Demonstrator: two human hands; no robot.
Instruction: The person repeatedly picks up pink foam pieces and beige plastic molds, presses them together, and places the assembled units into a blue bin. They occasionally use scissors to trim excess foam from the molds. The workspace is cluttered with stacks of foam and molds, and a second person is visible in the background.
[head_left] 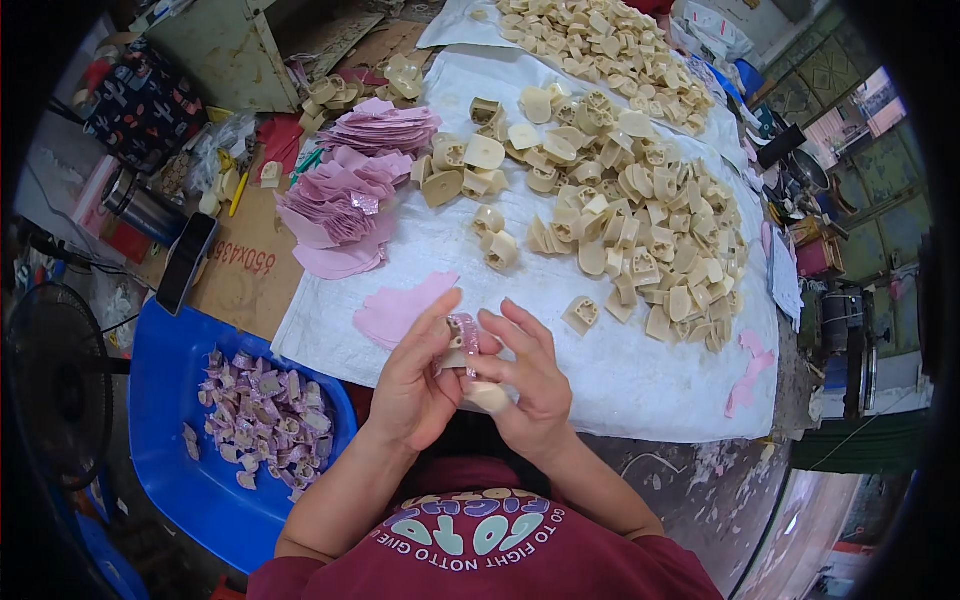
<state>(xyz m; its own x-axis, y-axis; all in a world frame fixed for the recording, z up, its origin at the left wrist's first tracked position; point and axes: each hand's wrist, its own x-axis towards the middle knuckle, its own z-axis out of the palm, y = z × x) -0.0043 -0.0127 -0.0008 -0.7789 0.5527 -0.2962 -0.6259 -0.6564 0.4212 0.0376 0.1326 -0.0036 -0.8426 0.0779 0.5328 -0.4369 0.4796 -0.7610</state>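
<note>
L hand [415, 385], R hand [532, 385]: both grasping beige pc [453, 359] w/ pink strip [469, 340]. Blue tub [165, 440]: near L.

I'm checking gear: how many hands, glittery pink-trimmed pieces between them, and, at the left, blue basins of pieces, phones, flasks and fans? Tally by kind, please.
Left hand and right hand: 2
Glittery pink-trimmed piece: 1
Blue basin: 1
Dark phone: 1
Flask: 1
Black fan: 1
Total: 7

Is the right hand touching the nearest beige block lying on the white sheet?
Apart: the head view shows white sheet between the right hand and that beige block.
</note>
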